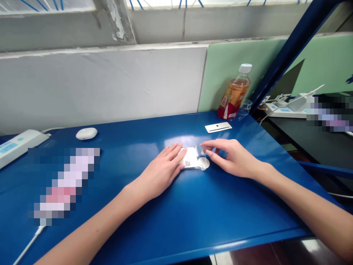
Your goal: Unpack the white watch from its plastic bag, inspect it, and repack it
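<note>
A small clear plastic packet (192, 157) with white parts inside lies on the blue table (176, 209), near the middle. My left hand (161, 172) rests flat on the packet's left end, its fingers stretched out and together. From the right, my right hand (231, 157) reaches in with its fingertips pinching the packet's right end. A small white round disc (204, 163) sits at the packet's lower right corner, just under my right fingers.
A bottle of amber drink (235, 92) stands at the back right by a green panel. A white card (218, 127) lies before it. A white oval device (86, 133) and a white power strip (16, 145) are at the left. A dark blue post (289, 48) slants at the right.
</note>
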### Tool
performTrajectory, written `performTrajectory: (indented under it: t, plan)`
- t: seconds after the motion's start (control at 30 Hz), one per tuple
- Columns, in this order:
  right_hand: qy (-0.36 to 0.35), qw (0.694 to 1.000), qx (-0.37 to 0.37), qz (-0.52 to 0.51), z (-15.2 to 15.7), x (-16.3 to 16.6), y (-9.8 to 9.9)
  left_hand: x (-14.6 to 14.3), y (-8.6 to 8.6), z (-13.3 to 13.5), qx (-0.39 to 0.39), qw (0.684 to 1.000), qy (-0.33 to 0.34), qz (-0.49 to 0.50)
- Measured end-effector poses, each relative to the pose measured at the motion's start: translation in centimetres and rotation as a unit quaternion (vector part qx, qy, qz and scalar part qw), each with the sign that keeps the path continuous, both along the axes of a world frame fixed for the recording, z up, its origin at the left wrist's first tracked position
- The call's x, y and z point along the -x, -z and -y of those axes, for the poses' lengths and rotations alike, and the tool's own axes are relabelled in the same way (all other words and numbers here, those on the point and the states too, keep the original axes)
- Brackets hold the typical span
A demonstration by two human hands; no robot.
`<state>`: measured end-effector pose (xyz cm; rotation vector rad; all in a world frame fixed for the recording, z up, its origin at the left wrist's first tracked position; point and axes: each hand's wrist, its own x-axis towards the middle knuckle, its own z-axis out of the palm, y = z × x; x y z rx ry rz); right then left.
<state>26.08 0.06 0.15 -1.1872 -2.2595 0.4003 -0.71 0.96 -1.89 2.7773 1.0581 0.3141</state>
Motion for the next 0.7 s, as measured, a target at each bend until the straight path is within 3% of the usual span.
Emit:
performTrajectory:
  t: [0.27, 0.53, 0.7]
  plan:
    - [-0.076, 0.997, -0.015, 0.005, 0.2, 0.4, 1.1, -0.1, 0.2, 0.0, 0.002, 1.0, 0.001, 0.002]
    - [-0.075, 0.994, -0.041, 0.063, 0.7, 0.8, 1.1, -0.1, 0.0, 0.0, 0.003, 1.0, 0.004, -0.005]
    - [-0.069, 0.997, -0.028, 0.037, 0.8, 1.2, 1.0, -0.1, 0.1, 0.1, -0.001, 1.0, 0.003, -0.001]
